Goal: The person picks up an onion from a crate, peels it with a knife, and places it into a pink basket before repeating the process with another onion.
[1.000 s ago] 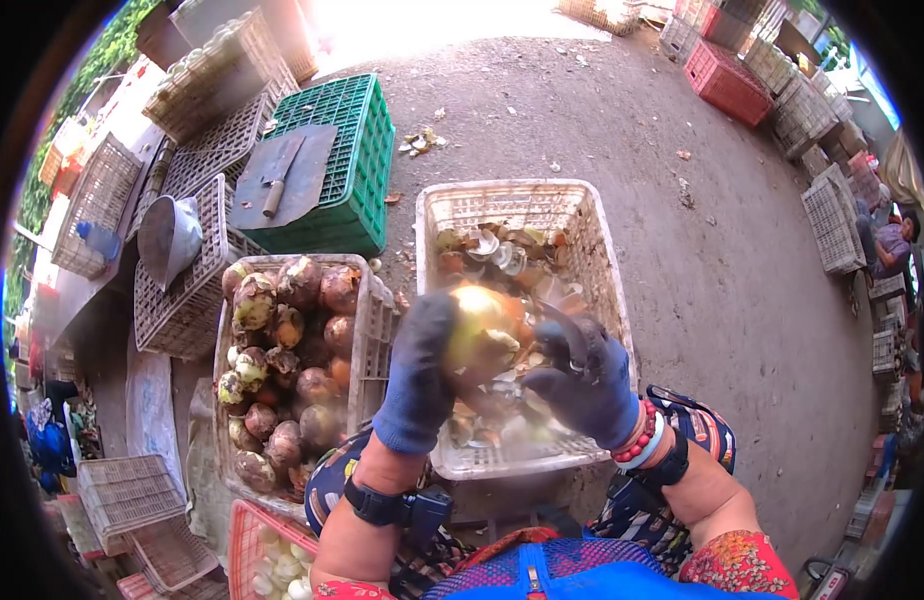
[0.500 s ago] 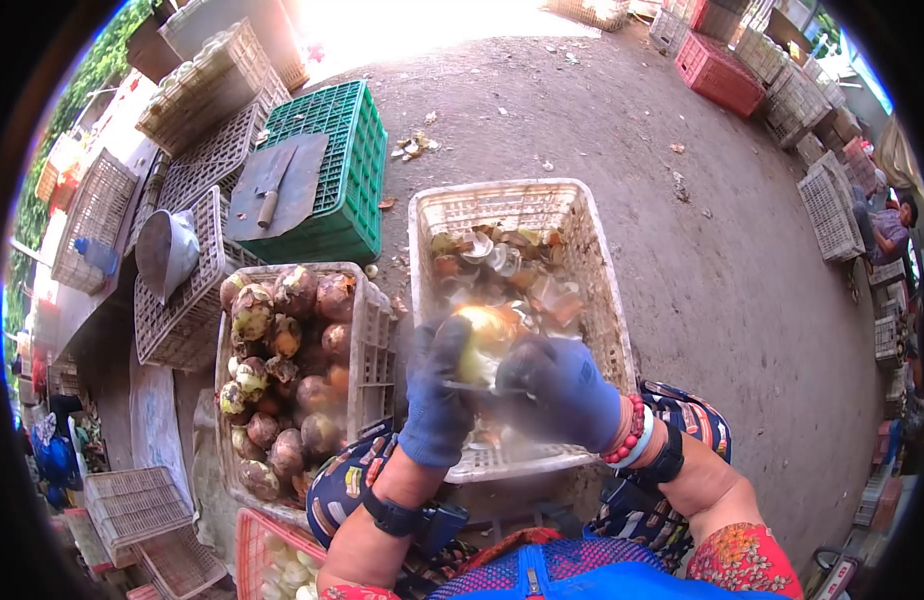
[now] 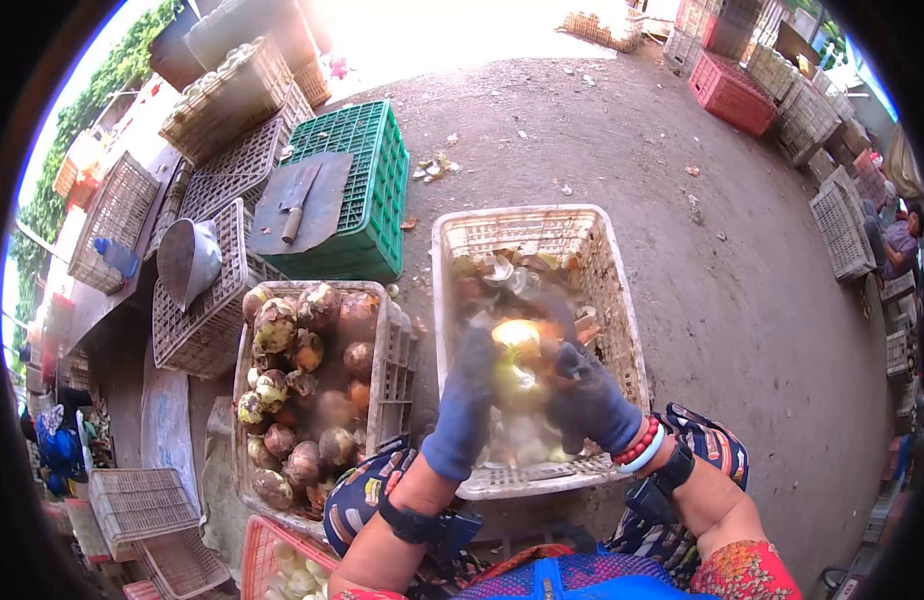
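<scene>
Both my hands wear blue gloves and hold one partly bared, yellow-white onion (image 3: 519,345) between them. My left hand (image 3: 468,395) grips its left side, while my right hand (image 3: 594,398) has its bent fingers against the right side. Motion blurs the onion and fingertips, and I cannot make out any tool there. Below the hands stands a whitish plastic crate (image 3: 440,300) with loose onion skins (image 3: 502,270) in it. Left of it, another crate (image 3: 384,335) is full of brown unpeeled onions (image 3: 274,325).
A green crate (image 3: 384,225) carries a dark sheet with a knife (image 3: 293,220) on it. Nearby, a metal scoop-like bowl (image 3: 189,265) rests on stacked crates. At lower left, a pink crate (image 3: 254,555) holds pale peeled onions (image 3: 294,578). A person (image 3: 897,245) sits at far right.
The view has shifted, so the crates appear lower and further right. My right hand has turned and now sits beside the onion, which shows more clearly between both hands.
</scene>
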{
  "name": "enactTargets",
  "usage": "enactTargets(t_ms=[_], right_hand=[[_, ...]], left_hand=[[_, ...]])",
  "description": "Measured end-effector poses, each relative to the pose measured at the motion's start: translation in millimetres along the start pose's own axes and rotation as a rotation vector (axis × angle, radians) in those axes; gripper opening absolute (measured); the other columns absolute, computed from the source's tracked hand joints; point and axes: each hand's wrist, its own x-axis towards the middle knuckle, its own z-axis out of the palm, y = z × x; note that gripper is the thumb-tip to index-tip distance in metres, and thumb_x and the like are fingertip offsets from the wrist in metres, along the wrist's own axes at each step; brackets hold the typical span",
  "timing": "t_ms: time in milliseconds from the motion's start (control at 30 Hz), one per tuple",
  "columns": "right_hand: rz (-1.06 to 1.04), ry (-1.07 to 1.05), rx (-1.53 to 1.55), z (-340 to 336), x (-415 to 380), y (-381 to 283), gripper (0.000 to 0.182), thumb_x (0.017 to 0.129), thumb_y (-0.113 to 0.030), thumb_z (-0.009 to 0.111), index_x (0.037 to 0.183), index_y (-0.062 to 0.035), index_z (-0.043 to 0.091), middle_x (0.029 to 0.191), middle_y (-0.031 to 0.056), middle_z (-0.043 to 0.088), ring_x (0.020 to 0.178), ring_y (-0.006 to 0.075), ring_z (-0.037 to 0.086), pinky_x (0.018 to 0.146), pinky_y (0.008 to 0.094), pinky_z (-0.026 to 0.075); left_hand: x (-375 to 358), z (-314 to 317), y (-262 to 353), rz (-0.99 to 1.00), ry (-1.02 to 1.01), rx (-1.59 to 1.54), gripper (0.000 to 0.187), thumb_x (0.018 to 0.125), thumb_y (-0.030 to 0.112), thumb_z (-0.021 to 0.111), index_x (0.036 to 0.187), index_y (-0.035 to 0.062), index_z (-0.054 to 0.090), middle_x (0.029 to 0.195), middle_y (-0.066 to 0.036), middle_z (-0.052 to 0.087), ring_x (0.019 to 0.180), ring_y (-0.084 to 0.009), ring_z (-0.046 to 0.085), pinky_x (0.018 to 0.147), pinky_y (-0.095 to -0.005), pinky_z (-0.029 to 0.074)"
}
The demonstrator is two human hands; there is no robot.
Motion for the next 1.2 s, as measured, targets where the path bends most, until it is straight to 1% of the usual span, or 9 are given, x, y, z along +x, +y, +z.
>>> enactTargets(t_ms=[100,300,533,667,767,867,1067,1100,1200], right_hand=[[-0.072,0.023,-0.106,6.0,-4.6,-7.8,0.08,0.097,-0.036,0.064,0.158,-0.0088,0.018,0.145,0.0106,0.045,0.128,0.0207,0.048,0.108,0.0356,0.04],[0.018,0.179,-0.352,-0.6,-11.5,-11.2,0.056,0.099,-0.033,0.063,0.141,-0.0006,0.048,0.135,0.0114,0.055,0.116,0.0137,0.053,0.099,0.0318,0.046],[-0.454,0.275,-0.903,10.0,-6.8,-18.0,0.043,0.085,-0.023,0.08,0.122,-0.0062,0.066,0.086,0.0103,0.067,0.081,0.0198,0.065,0.079,0.0321,0.052],[-0.187,0.396,-0.943,-18.3,-6.4,-18.1,0.03,0.086,-0.028,0.077,0.108,-0.0088,0.069,0.082,0.0136,0.067,0.077,0.0285,0.069,0.073,0.0413,0.054],[-0.04,0.465,-1.725,-56.4,-10.6,-29.0,0.038,0.089,-0.039,0.07,0.11,-0.0082,0.069,0.099,0.0192,0.07,0.089,0.0378,0.068,0.077,0.046,0.055],[-0.29,0.579,-1.577,-48.4,-12.1,-43.8,0.042,0.089,-0.039,0.071,0.117,-0.0084,0.067,0.106,0.0219,0.068,0.092,0.0375,0.068,0.078,0.0445,0.055],[0.211,-0.066,-0.563,-24.3,-15.2,-47.5,0.059,0.095,-0.049,0.064,0.139,-0.0114,0.053,0.087,-0.0031,0.059,0.063,0.0065,0.046,0.055,0.0227,0.039],[0.314,-0.077,-0.501,-18.4,-15.5,-60.5,0.059,0.095,-0.049,0.063,0.141,-0.013,0.052,0.085,-0.0039,0.058,0.06,0.0051,0.043,0.052,0.0217,0.036],[0.359,-0.102,-0.387,-16.0,-14.1,-62.3,0.066,0.094,-0.054,0.062,0.147,-0.0182,0.044,0.078,-0.0073,0.051,0.054,0.0026,0.035,0.047,0.0208,0.028]], left_hand=[[-2.4,4.0,5.5,0.09,0.025,0.129,0.032,0.1,0.021,0.049,0.126,0.0028,0.055,0.119,-0.01,0.06,0.105,-0.023,0.059,0.091,-0.0349,0.051],[-8.6,11.7,33.5,-0.381,-0.054,-0.646,0.069,0.098,0.061,0.047,0.135,0.0026,0.052,0.129,-0.015,0.062,0.113,-0.0273,0.065,0.097,-0.0416,0.055],[-6.0,19.5,36.7,-0.477,-0.134,-0.581,0.059,0.099,0.053,0.05,0.132,0.0042,0.054,0.117,-0.014,0.067,0.102,-0.0254,0.069,0.092,-0.0403,0.057],[-10.8,24.3,45.6,-0.468,-0.05,-0.55,0.051,0.099,0.046,0.054,0.13,0.0054,0.056,0.116,-0.011,0.067,0.103,-0.0223,0.068,0.089,-0.0395,0.057],[-10.7,17.6,50.0,-0.482,-0.065,-0.51,0.052,0.098,0.049,0.057,0.127,0.0066,0.057,0.116,-0.01,0.067,0.101,-0.0211,0.068,0.086,-0.0375,0.058],[-11.5,19.1,60.1,-0.537,-0.075,-0.445,0.051,0.098,0.048,0.057,0.127,0.0061,0.058,0.116,-0.01,0.066,0.102,-0.0202,0.068,0.086,-0.0374,0.057],[-9.9,13.6,43.2,-0.45,-0.341,-0.127,0.067,0.09,0.037,0.068,0.143,0.0031,0.045,0.124,-0.009,0.062,0.107,-0.0201,0.065,0.088,-0.0344,0.055],[-10.9,20.0,52.8,-0.481,-0.345,-0.207,0.061,0.087,0.013,0.068,0.142,0.007,0.043,0.114,-0.004,0.062,0.097,-0.014,0.061,0.082,-0.0281,0.051],[-16.5,21.4,75.9,-0.512,-0.377,-0.109,0.07,0.082,0.005,0.073,0.144,0.0097,0.041,0.11,-0.003,0.063,0.084,-0.0123,0.062,0.067,-0.0262,0.051]])
